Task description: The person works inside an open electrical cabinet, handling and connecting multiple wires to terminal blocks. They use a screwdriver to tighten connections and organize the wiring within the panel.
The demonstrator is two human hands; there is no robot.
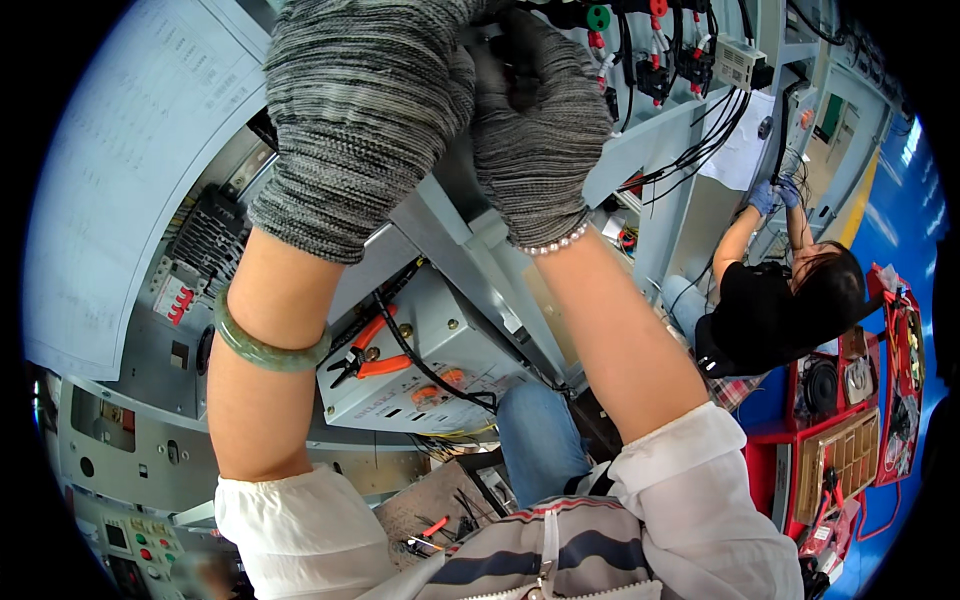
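Both my hands wear grey striped knit gloves and are raised together at the top of the view, against a grey metal cabinet frame (435, 215). My left hand (370, 110) shows its back, and its fingertips are hidden at the upper edge. Close beside it, my right hand (540, 135) has its fingers curled in toward the left hand, around something dark that I cannot make out. Just right of the hands is a row of panel parts with a green round piece (598, 17), a red round piece (658, 7) and black wires (627, 70).
Orange-handled pliers (375, 358) lie on a grey metal box (450, 330) below my arms. A large paper sheet (130, 150) covers the left side. At right, a co-worker (785, 300) in blue gloves handles wires near red toolboxes (785, 470).
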